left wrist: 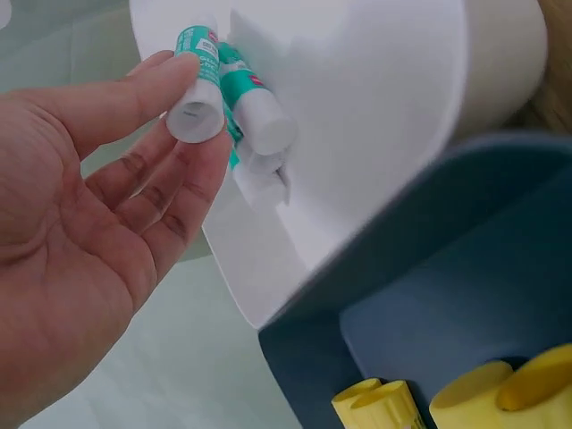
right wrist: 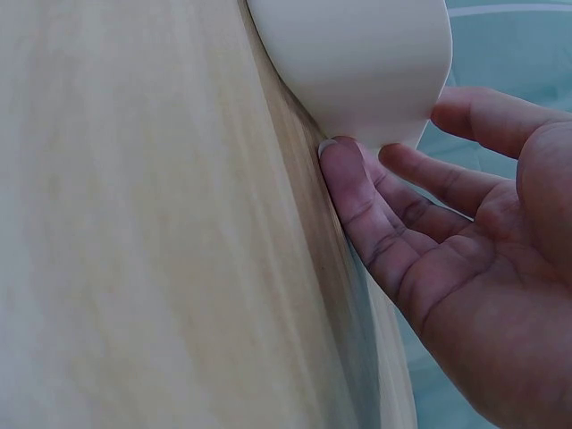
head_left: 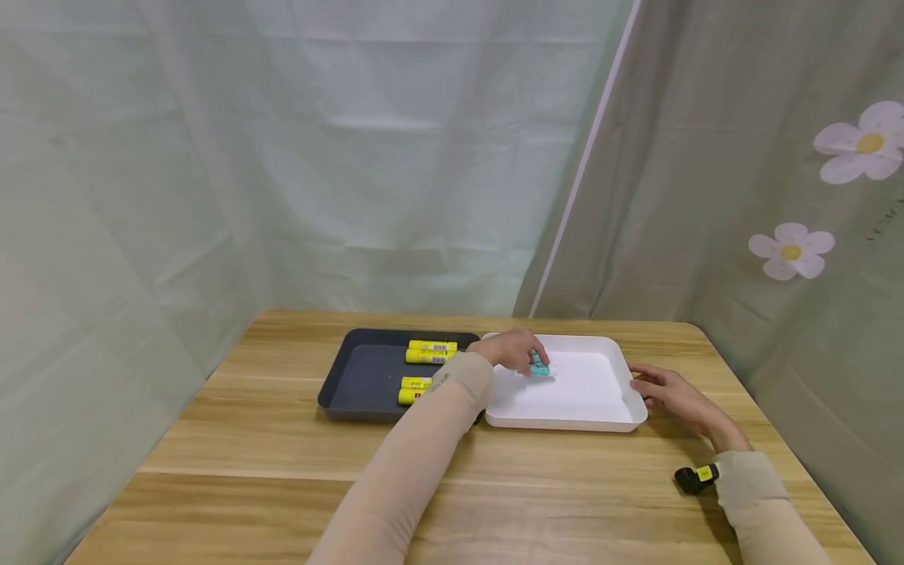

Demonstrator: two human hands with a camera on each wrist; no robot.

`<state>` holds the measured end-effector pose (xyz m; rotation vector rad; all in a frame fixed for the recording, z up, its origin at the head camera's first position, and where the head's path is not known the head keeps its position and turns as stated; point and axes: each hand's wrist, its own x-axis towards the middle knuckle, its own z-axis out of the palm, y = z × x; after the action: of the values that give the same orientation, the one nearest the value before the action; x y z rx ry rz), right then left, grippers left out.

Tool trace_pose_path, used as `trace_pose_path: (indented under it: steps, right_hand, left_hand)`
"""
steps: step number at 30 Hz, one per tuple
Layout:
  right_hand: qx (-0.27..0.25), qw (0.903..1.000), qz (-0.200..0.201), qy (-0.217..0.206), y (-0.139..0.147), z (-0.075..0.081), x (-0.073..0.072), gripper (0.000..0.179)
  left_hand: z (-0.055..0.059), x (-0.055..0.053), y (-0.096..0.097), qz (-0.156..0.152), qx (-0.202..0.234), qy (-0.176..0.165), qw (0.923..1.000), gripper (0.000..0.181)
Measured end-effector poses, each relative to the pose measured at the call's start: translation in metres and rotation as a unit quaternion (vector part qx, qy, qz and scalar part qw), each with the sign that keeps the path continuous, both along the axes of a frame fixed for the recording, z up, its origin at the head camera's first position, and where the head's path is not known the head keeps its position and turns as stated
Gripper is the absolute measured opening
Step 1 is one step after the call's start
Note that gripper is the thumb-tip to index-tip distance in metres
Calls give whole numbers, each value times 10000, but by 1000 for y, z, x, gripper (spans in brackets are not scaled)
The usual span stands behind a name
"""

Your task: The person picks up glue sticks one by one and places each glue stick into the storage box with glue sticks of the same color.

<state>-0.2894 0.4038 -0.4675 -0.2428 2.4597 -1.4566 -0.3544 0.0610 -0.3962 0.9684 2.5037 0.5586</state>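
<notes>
Between thumb and fingertips, my left hand [head_left: 510, 349] pinches a white glue stick [left wrist: 198, 67] with a teal label, its hollow end facing the left wrist camera. Just beyond it, several more teal-labelled glue sticks [left wrist: 257, 112] lie in the white tray [head_left: 586, 396]. My right hand [head_left: 674, 399] is at that tray's right end, its loosely bent fingers touching the outside of the wall in the right wrist view. To the left stands a dark grey tray [head_left: 363, 380] holding several yellow tubes [head_left: 429, 357]; my left forearm hides part of it.
Both trays stand side by side on a wooden table [head_left: 233, 463], toward its back edge. A pale green curtain [head_left: 395, 157] hangs behind and around it. On the right wrist sits a small black camera [head_left: 695, 479].
</notes>
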Motion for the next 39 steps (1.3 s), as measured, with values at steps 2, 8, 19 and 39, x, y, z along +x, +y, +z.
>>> trace_pose_path:
  steps: [2,8,19,39]
  right_hand:
    - [-2,10000,3,-10,0,0,0,68]
    - [-9,10000,13,14,0,0,0,68]
    - [20,10000,38,-5,-2,0,-1,68]
    - [52,9998,169,-36,-2,4,0,69]
  left_hand:
    - [-1,0,1,45,-85,55,9999,33]
    - [-4,1,3,165,-194,78,9996,32]
    - [-15,2,4,223,-811,607,9946,35]
    - [-13,-3,-19,363,138,189,9991,25]
